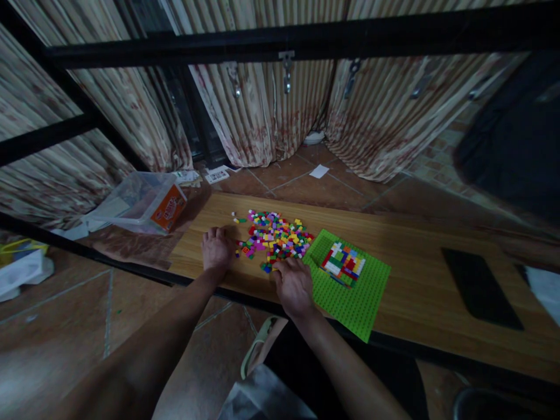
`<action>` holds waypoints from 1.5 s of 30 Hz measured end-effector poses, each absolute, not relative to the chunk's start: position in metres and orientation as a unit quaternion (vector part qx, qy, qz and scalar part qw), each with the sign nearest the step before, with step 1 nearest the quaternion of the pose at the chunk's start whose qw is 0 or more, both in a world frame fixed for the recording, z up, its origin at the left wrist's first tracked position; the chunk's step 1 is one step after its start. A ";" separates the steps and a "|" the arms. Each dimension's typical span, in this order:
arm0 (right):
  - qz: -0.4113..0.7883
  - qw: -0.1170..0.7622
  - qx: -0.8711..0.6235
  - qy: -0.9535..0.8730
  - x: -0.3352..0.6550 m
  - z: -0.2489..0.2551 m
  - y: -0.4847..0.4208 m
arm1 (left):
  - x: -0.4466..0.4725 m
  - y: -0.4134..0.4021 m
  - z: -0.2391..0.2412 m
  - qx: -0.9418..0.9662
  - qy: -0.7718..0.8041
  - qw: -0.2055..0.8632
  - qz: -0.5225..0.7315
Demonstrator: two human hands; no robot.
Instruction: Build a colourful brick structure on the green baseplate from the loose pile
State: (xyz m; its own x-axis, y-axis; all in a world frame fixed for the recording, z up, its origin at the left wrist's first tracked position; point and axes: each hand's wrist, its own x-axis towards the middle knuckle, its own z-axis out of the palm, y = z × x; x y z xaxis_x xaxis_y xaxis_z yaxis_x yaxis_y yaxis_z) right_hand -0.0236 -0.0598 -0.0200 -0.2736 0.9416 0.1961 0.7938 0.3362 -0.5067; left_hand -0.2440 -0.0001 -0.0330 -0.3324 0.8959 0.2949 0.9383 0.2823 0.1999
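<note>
A heap of small coloured bricks (275, 234) lies on a wooden table (420, 280). To its right sits a green baseplate (354, 297) with a small patch of bricks (343, 262) built on it. My left hand (216, 249) rests on the table at the heap's left edge, fingers curled under. My right hand (294, 284) is at the heap's near edge beside the baseplate, with its fingertips bent down among the bricks. What they pinch is hidden.
A clear plastic box (140, 201) with an orange label lies on its side left of the table. A black phone-like slab (479, 287) lies on the table's right part. Black frame bars (306, 39) cross overhead. Curtains hang behind, and papers litter the tiled floor.
</note>
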 end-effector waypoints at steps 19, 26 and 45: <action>0.160 0.290 -0.555 -0.763 -0.027 -0.020 -0.059 | -0.243 -0.001 -0.029 -0.582 -0.794 0.080 -0.158; 0.346 0.472 -0.504 -0.636 -0.004 -0.001 -0.069 | -0.245 0.000 -0.031 -0.583 -0.792 0.078 -0.164; 0.695 0.599 -0.370 -0.148 0.011 0.011 -0.069 | -0.250 0.002 -0.033 -0.594 -0.785 0.096 -0.147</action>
